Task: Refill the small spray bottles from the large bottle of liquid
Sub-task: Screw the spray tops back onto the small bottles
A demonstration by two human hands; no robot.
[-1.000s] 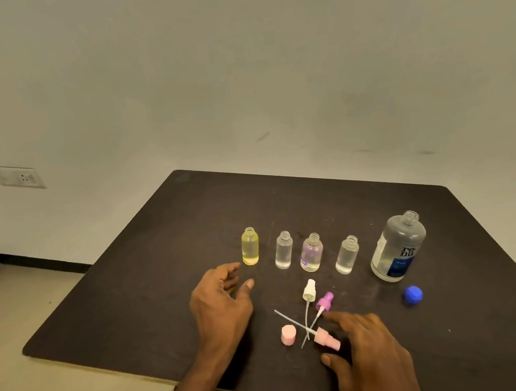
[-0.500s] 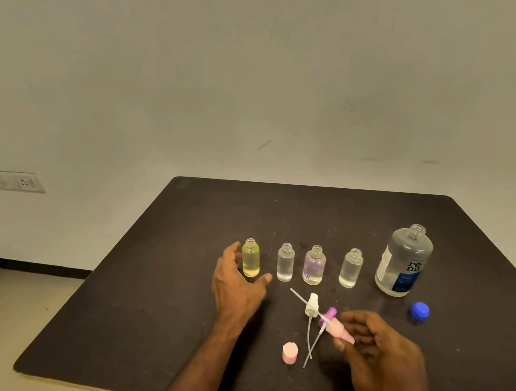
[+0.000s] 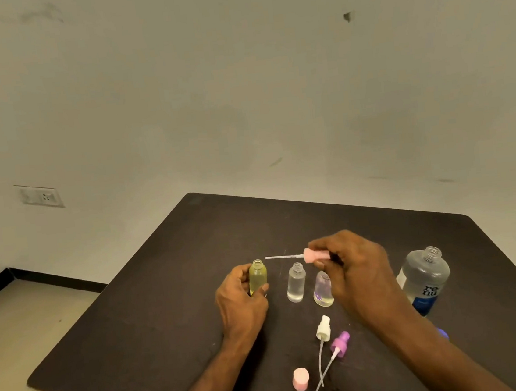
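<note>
My left hand [image 3: 241, 302] grips the small yellow bottle [image 3: 258, 276], which stands uncapped on the dark table [image 3: 166, 300]. My right hand [image 3: 353, 268] holds a pink spray head [image 3: 315, 255] sideways above the bottles, its thin tube pointing left toward the yellow bottle's mouth. A clear small bottle [image 3: 296, 283] and a purple-tinted one [image 3: 322, 290] stand open between my hands. The large bottle [image 3: 424, 279] stands uncapped at the right. A fourth small bottle is hidden behind my right hand.
On the near part of the table lie a white spray head [image 3: 323, 328], a purple spray head [image 3: 340, 344] and a pink cap [image 3: 301, 379]. The blue cap [image 3: 442, 333] peeks out behind my right forearm. A wall socket [image 3: 40, 196] is at the left.
My right hand lifted the pink spray head from the table and carried it up over the bottles. My left hand closed around the yellow bottle.
</note>
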